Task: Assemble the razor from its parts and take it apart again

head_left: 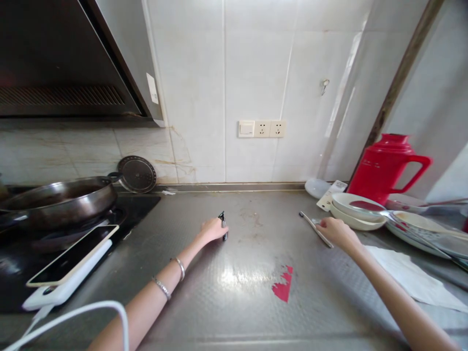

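Note:
My left hand (214, 230) is closed around a small razor-like tool (224, 236), black and silver, with a short crosswise head at its far end. It is low over the steel counter, left of the middle. On the right, my right hand (338, 233) has its fingers drawn together at a slim pale toothbrush (322, 237). The dark-tipped head of the toothbrush points away to the left. A small greyish bit shows by these fingertips, too small to name. The fingertips are partly hidden from above.
A torn red patch (283, 287) marks the counter (234, 317). To the left are a pan (62, 204), a phone (75, 256) on a white device and a white cable (91, 306). Bowls (356, 222), a red thermos (382, 168) and white paper (413, 278) occupy the right.

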Available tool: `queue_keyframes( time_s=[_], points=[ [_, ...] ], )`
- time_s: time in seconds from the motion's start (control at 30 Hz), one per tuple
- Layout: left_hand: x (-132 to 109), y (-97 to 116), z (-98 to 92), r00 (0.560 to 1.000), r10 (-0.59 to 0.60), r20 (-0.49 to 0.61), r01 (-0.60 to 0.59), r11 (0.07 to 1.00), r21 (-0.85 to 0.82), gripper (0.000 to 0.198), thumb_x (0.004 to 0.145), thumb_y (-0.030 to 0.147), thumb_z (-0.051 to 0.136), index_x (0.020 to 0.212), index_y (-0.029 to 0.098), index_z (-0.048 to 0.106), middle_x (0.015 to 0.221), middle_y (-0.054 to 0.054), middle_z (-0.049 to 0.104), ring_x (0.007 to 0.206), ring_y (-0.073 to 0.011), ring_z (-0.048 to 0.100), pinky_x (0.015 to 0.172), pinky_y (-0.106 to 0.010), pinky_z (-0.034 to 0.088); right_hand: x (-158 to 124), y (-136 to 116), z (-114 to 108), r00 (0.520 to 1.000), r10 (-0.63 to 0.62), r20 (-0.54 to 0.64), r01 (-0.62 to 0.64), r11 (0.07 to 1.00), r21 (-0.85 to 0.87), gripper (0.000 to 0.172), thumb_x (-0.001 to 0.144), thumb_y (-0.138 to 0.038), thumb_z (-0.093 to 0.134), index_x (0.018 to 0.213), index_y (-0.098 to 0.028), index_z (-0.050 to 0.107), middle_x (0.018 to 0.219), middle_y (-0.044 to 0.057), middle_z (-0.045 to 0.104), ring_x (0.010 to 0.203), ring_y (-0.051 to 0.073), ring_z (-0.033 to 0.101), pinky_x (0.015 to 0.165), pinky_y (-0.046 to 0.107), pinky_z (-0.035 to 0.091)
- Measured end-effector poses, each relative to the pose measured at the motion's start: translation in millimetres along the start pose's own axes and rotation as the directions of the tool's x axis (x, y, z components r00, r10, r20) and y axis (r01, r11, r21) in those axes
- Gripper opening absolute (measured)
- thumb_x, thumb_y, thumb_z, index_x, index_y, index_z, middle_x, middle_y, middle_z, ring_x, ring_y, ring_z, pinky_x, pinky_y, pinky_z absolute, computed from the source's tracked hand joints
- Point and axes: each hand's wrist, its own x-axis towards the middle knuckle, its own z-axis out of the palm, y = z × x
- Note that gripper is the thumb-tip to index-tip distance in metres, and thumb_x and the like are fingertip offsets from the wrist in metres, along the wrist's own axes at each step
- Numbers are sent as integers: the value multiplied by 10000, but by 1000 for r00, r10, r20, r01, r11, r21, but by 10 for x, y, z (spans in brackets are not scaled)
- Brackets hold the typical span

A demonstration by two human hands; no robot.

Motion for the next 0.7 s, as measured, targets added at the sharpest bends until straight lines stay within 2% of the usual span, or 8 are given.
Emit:
queue_keyframes(
  time_s=[0.3,0.57,0.7],
  points=[
    [22,34,26,1000,-3,-15,2,999,-43,288,732,391,462,663,185,651,764,-114,688,790,-250,647,643,-287,435,261,177,142,985,-77,151,80,997,-18,448,824,-498,376,655,-166,624,717,126,651,692,244,626,560,279,361],
    [25,39,32,999,17,-27,-18,998,-64,279,740,376,469,654,184,651,737,-99,686,753,-229,643,631,-274,422,215,163,265,982,-100,161,111,992,-58,316,823,-428,420,699,-195,592,812,94,656,734,221,620,553,259,347],
    [16,25,68,998,35,-45,-38,997,-66,292,752,376,466,668,177,662,758,-99,686,748,-221,642,616,-260,416,152,78,224,984,-108,143,122,989,-89,342,840,-413,380,717,-184,603,828,106,662,764,232,628,547,252,341]
  ],
)
